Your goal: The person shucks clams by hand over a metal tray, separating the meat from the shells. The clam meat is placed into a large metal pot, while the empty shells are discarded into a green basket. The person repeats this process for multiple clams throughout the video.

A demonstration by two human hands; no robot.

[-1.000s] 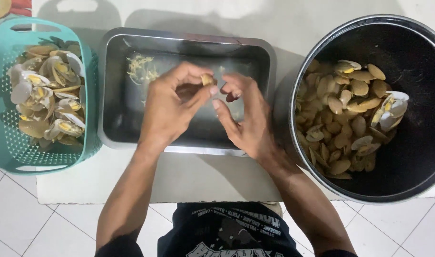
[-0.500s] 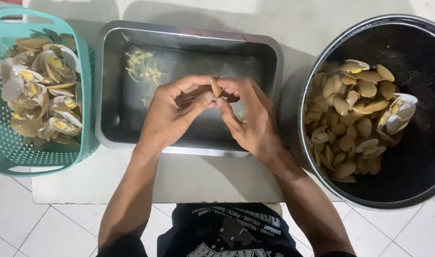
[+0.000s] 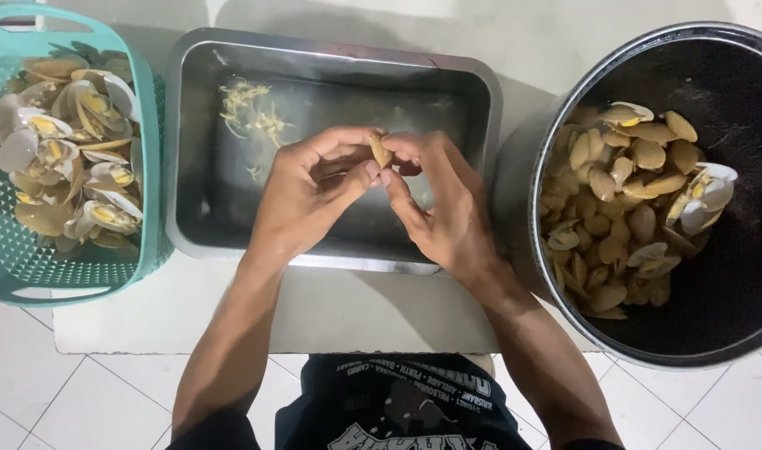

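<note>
A small tan clam (image 3: pixel 380 149) is pinched between the fingertips of both hands, held over the steel tray (image 3: pixel 447 92). My left hand (image 3: pixel 310 192) grips it from the left with thumb and forefinger. My right hand (image 3: pixel 439 200) grips it from the right. The clam stands on edge between the fingers; most of its shell is hidden by them. A little pile of yellowish clam meat (image 3: pixel 247 117) lies in the tray's far left corner.
A teal plastic basket (image 3: pixel 139 250) on the left holds several opened shells. A large black pot (image 3: pixel 731 275) on the right holds several closed tan clams and a few open ones. All stand on a pale slab over a white tiled floor.
Both hands stay together over the tray with the clam between them. The fingers have shifted slightly around the clam.
</note>
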